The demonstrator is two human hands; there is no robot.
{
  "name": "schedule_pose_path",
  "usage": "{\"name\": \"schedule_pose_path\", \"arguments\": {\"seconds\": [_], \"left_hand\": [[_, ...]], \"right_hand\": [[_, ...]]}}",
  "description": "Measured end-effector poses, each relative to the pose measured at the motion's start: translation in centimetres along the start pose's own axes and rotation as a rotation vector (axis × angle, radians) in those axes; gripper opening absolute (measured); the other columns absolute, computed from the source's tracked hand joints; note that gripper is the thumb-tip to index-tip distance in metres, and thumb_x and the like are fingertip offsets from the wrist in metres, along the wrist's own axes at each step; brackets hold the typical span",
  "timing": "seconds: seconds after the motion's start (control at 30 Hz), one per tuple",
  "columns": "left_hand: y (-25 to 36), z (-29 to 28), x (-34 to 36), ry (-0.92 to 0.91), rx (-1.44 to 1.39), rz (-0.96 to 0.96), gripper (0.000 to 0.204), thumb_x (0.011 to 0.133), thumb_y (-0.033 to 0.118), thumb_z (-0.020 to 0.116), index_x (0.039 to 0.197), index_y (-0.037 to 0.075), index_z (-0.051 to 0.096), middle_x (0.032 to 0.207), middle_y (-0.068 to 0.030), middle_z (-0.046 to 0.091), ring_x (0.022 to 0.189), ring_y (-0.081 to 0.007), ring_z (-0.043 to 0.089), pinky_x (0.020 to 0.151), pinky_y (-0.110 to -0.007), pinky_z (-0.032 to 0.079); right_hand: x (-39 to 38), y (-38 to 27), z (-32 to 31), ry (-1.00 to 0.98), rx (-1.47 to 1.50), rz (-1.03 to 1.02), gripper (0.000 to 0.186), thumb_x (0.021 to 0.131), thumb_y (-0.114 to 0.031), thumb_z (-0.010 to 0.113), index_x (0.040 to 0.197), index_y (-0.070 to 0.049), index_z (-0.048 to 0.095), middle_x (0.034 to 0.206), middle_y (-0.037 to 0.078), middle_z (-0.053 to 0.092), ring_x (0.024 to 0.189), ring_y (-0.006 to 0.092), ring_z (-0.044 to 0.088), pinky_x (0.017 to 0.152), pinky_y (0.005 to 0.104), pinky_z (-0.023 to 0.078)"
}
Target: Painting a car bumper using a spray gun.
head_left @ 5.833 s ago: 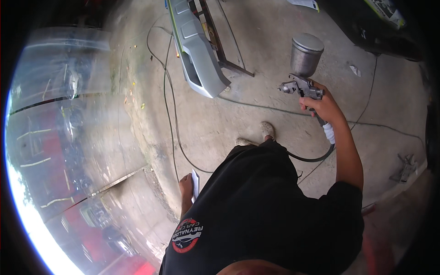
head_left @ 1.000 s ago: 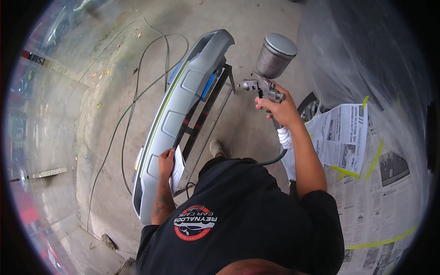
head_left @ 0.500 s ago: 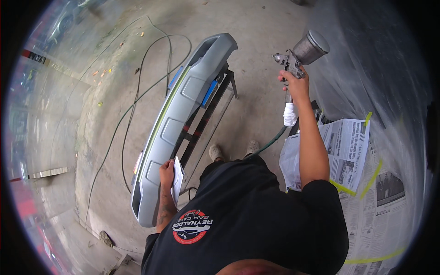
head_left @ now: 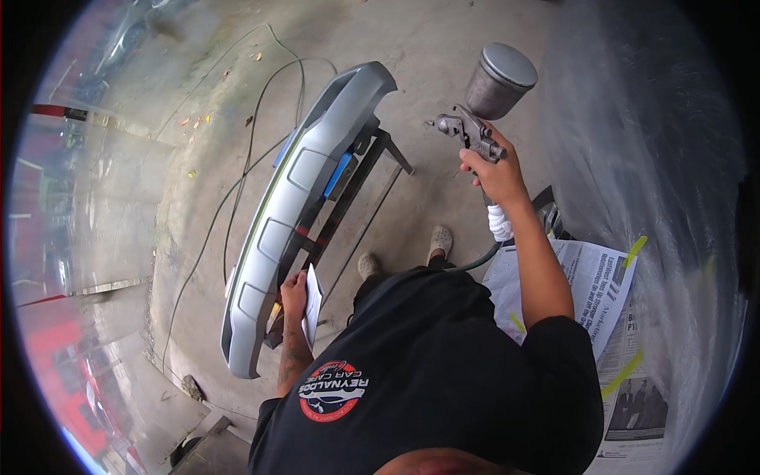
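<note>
My right hand is wrapped round the grip of a metal spray gun with a grey cup on top. The gun's nozzle points left, toward a silver-grey bumper piece but well apart from it. White wrapping covers the base of the grip, where a dark green hose joins. Beside the bumper's near end, my left hand pinches a folded white sheet of paper. The bumper lies slanted on a dark metal stand.
A long thin hose loops over the concrete floor on the left. Newspaper sheets held with yellow tape and clear plastic sheeting hang at my right. More plastic sheeting hangs at far left. A blue block sits under the bumper.
The spray gun has swung left toward the bumper, its cup tipping more upright. My left hand has drawn slightly away from the bumper with the paper. The whole view has shifted a little.
</note>
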State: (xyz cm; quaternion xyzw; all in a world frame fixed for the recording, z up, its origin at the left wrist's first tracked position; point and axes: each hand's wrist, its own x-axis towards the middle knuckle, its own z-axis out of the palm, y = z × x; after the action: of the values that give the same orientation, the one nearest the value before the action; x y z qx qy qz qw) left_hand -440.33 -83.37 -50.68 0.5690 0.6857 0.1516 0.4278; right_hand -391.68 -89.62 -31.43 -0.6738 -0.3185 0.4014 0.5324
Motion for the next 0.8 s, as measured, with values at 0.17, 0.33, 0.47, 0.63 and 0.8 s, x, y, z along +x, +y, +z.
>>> {"name": "schedule_pose_path", "arguments": {"seconds": [0.17, 0.33, 0.47, 0.63, 0.8], "left_hand": [[3.5, 4.1, -3.4, 0.009, 0.022, -0.015, 0.030, 0.092, 0.023, 0.058, 0.106, -0.001, 0.069, 0.085, -0.0076, 0.071, 0.078, -0.0100, 0.061, 0.072, -0.027, 0.047], [3.0, 6.8, -4.9, 0.021, 0.011, -0.099, 0.030, 0.093, 0.023, 0.058, 0.105, -0.002, 0.069, 0.086, -0.0071, 0.071, 0.078, -0.0103, 0.061, 0.072, -0.027, 0.047], [2.7, 8.2, -5.6, 0.034, 0.014, -0.149, 0.030, 0.092, 0.023, 0.058, 0.104, -0.002, 0.070, 0.086, -0.0082, 0.071, 0.078, -0.0107, 0.061, 0.071, -0.028, 0.047], [3.8, 9.8, -6.7, 0.087, 0.060, -0.153, 0.028, 0.093, 0.022, 0.059, 0.102, -0.002, 0.070, 0.076, 0.0008, 0.065, 0.067, -0.0054, 0.055, 0.061, -0.024, 0.044], [0.9, 9.7, -6.7, 0.080, 0.039, -0.219, 0.032, 0.091, 0.024, 0.059, 0.102, -0.003, 0.069, 0.080, -0.0079, 0.070, 0.073, -0.0103, 0.059, 0.066, -0.030, 0.047]], "right_hand": [[1.3, 2.8, -5.4, 0.213, -0.084, -0.053, 0.051, 0.079, -0.012, 0.062, 0.130, -0.009, 0.054, 0.077, 0.004, 0.063, 0.063, 0.0109, 0.059, 0.050, 0.0255, 0.047], [-0.7, 5.6, -7.4, -0.132, 0.021, 0.050, 0.053, 0.080, -0.010, 0.061, 0.132, -0.009, 0.053, 0.087, 0.003, 0.065, 0.071, 0.0096, 0.063, 0.048, 0.0235, 0.045], [-1.4, 8.1, -7.3, -0.306, -0.013, -0.094, 0.052, 0.079, -0.007, 0.063, 0.130, -0.005, 0.054, 0.086, 0.004, 0.064, 0.070, 0.0101, 0.062, 0.058, 0.0250, 0.048], [-0.2, 7.4, -9.0, -0.237, -0.052, -0.130, 0.051, 0.079, -0.007, 0.064, 0.129, -0.005, 0.054, 0.096, 0.014, 0.068, 0.083, 0.0178, 0.066, 0.079, 0.0288, 0.050], [3.8, 6.7, -11.1, -0.061, 0.026, -0.032, 0.051, 0.080, -0.009, 0.062, 0.130, -0.008, 0.054, 0.088, 0.008, 0.067, 0.072, 0.0146, 0.065, 0.061, 0.0273, 0.050]]}}
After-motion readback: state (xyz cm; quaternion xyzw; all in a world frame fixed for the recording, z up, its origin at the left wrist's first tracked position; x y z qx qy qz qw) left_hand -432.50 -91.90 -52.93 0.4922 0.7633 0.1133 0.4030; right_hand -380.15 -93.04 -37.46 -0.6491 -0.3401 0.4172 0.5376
